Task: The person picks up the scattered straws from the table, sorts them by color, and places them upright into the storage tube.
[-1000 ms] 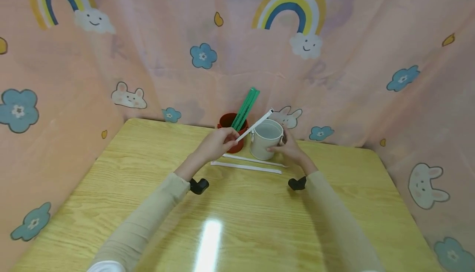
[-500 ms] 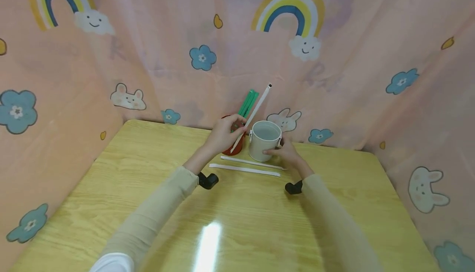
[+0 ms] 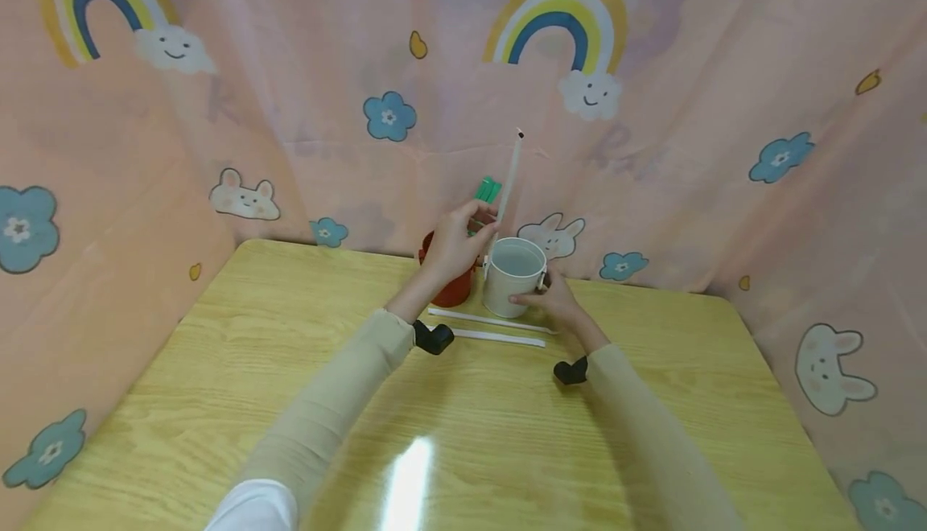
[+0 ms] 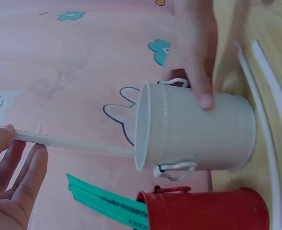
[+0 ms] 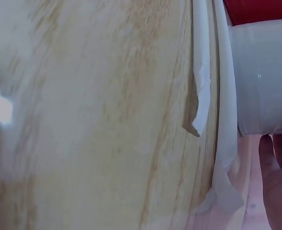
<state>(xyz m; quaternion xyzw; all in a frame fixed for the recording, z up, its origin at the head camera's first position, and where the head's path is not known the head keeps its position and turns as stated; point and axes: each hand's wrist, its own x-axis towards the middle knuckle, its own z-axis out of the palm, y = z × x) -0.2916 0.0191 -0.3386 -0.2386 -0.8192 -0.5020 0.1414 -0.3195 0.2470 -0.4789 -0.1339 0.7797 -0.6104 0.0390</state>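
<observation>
My left hand [image 3: 456, 245] pinches a white paper-wrapped straw [image 3: 510, 181] between thumb and fingertips. The straw stands steeply, its dark-tipped end up; in the left wrist view its lower end meets the mouth of a small white bucket [image 4: 198, 132]. My right hand [image 3: 554, 299] grips that bucket's right side, thumb on the front and the other fingers behind. The bucket stands upright on the table. Just left of it, partly behind my left hand, is a red bucket [image 4: 208, 211] with green-wrapped sticks [image 4: 107, 201] leaning out of it.
Two more white paper-wrapped straws, a nearer one [image 3: 500, 338] and a farther one [image 3: 492, 321], lie side by side on the wooden table [image 3: 507, 434] before the buckets. A pink patterned curtain [image 3: 304, 96] hangs right behind the table.
My left hand has moved right and up from the red bucket toward the white one, turning the straw from a slant to nearly upright. The right hand stays on the white bucket.
</observation>
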